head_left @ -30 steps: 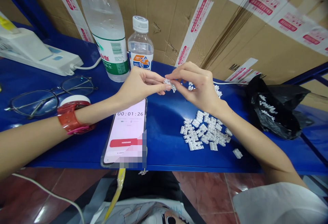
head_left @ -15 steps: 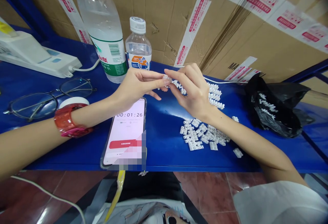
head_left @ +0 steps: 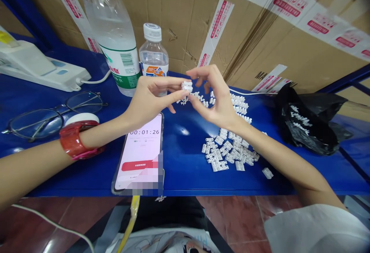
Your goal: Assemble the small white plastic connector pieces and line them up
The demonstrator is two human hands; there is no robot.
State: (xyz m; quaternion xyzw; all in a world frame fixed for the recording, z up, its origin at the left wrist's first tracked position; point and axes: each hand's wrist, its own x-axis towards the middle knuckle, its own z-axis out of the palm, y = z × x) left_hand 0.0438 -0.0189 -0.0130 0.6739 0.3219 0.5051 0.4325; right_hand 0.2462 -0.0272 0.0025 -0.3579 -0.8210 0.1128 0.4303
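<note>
Between thumb and fingers, my left hand (head_left: 148, 96) pinches a small ridged white plastic piece (head_left: 187, 86) above the blue shelf. My right hand (head_left: 218, 100) is beside it with index finger and thumb spread apart. Its thumb tip is close to the piece's lower right corner; whether they touch I cannot tell. Small white knobbly parts (head_left: 199, 98) lie behind and below the fingers. Rows of joined white pieces (head_left: 239, 102) are partly hidden by my right hand. Nearer me lies a loose pile of flat white plastic pieces (head_left: 234, 152), partly covered by my right forearm.
A phone (head_left: 138, 176) showing a timer lies below my left wrist. Behind stand a large bottle (head_left: 115, 37) and a small bottle (head_left: 153, 52). Glasses (head_left: 37, 123) and a power strip (head_left: 58, 71) are left, a black plastic bag (head_left: 312, 129) right. Cardboard boxes (head_left: 179, 10) line the back.
My right index finger has lifted off the white piece, and the right hand has opened. The piece stays in my left hand and is now more visible. The view has shifted slightly.
</note>
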